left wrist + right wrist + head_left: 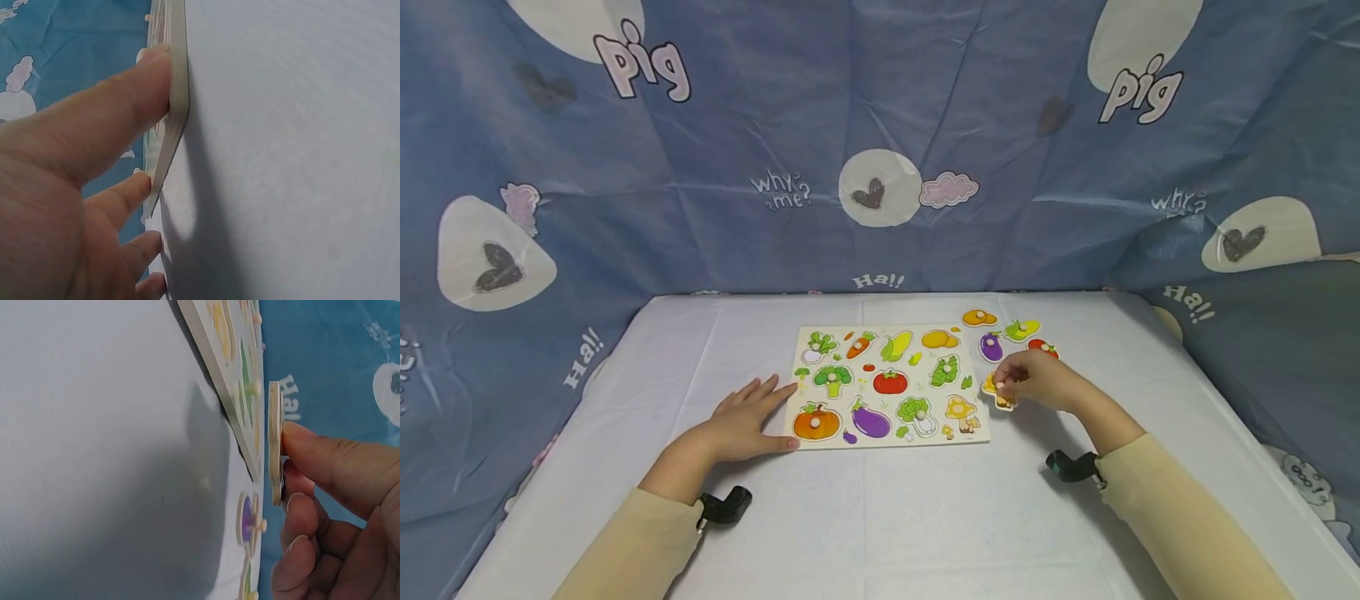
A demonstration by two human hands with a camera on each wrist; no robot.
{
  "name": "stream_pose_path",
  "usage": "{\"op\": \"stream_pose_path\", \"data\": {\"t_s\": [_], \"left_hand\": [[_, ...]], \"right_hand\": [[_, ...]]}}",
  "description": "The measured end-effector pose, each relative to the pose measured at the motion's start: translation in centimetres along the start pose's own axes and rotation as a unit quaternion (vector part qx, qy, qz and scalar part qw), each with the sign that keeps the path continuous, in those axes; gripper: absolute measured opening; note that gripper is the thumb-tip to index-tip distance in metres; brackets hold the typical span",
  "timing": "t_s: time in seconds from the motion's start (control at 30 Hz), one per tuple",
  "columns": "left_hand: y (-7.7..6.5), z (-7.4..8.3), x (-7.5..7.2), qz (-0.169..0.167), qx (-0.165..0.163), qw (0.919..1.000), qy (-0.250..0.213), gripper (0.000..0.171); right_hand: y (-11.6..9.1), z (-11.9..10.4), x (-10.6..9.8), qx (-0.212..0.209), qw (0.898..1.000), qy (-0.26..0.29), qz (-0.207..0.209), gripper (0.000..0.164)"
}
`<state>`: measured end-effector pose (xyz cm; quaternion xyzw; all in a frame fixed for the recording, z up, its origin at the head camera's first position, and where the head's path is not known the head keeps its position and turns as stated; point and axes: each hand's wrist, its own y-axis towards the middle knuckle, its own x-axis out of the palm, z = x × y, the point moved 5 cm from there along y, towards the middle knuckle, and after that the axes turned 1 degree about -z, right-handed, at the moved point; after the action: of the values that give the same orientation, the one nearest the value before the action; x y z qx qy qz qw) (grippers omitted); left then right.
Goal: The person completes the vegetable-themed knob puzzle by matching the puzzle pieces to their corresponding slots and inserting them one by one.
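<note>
Between thumb and fingers, my right hand (1047, 379) pinches a mushroom puzzle piece (1004, 404) just off the right edge of the puzzle board (887, 444). In the right wrist view the piece (275, 444) appears edge-on, raised above the white table; its grip point is partly hidden by the thumb. My left hand (739, 423) lies with fingers spread at the board's left side, thumb and forefinger touching its edge. Knobbed pieces such as the broccoli (832, 379) and pumpkin (817, 423) sit in the board. A printed mushroom picture (960, 408) shows at its lower right.
Beyond my right hand lie loose knobbed pieces: a potato (978, 317), a corn (1022, 330), an eggplant (991, 347) and a tomato (1043, 347) partly behind the hand. A blue patterned cloth (880, 250) hangs around the table's back and sides.
</note>
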<state>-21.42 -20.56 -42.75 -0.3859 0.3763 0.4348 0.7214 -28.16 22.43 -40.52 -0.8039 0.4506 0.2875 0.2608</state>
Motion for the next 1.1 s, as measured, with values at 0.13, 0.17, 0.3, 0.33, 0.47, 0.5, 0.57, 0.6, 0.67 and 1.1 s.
{"op": "stream_pose_path", "data": {"t_s": [0.13, 0.17, 0.3, 0.33, 0.47, 0.5, 0.57, 0.6, 0.67, 1.1], "left_hand": [[0.0, 0.0, 0.0, -0.002, -0.002, 1.0000, 0.000, 0.099], [0.0, 0.0, 0.0, -0.002, -0.003, 1.0000, 0.002, 0.098], [0.1, 0.0, 0.0, -0.002, -0.003, 1.0000, 0.008, 0.098], [0.1, 0.0, 0.1, -0.002, -0.002, 0.9999, 0.010, 0.098], [0.1, 0.0, 0.0, -0.002, -0.002, 1.0000, 0.009, 0.098], [0.1, -0.1, 0.0, -0.002, -0.003, 1.0000, 0.008, 0.098], [0.2, -0.1, 0.1, -0.003, -0.003, 1.0000, 0.008, 0.099], [0.2, -0.2, 0.1, -0.003, -0.002, 1.0000, 0.009, 0.099], [0.3, -0.3, 0.2, -0.004, -0.003, 1.0000, 0.008, 0.099], [0.2, -0.3, 0.2, -0.003, -0.001, 1.0000, 0.007, 0.098]], "right_hand": [[0.3, -0.5, 0.8, 0.004, 1.000, 0.001, -0.015, 0.009], [0.4, -0.6, 1.0, 0.006, 1.000, -0.001, -0.018, 0.010], [0.8, -1.0, 1.8, 0.002, 0.999, -0.012, -0.030, 0.008], [0.9, -1.0, 2.0, 0.001, 0.999, -0.014, -0.033, 0.008], [1.2, -1.3, 2.7, -0.013, 0.998, -0.012, -0.052, 0.008], [1.3, -1.3, 2.9, -0.018, 0.998, -0.012, -0.057, 0.008], [1.4, -1.6, 3.1, -0.028, 0.998, -0.010, -0.064, 0.008], [1.4, -1.7, 3.2, -0.031, 0.997, -0.012, -0.066, 0.008], [1.5, -2.0, 3.4, -0.037, 0.997, -0.017, -0.068, 0.009], [1.9, -3.1, 4.6, -0.038, 0.996, -0.027, -0.081, 0.007]]}}
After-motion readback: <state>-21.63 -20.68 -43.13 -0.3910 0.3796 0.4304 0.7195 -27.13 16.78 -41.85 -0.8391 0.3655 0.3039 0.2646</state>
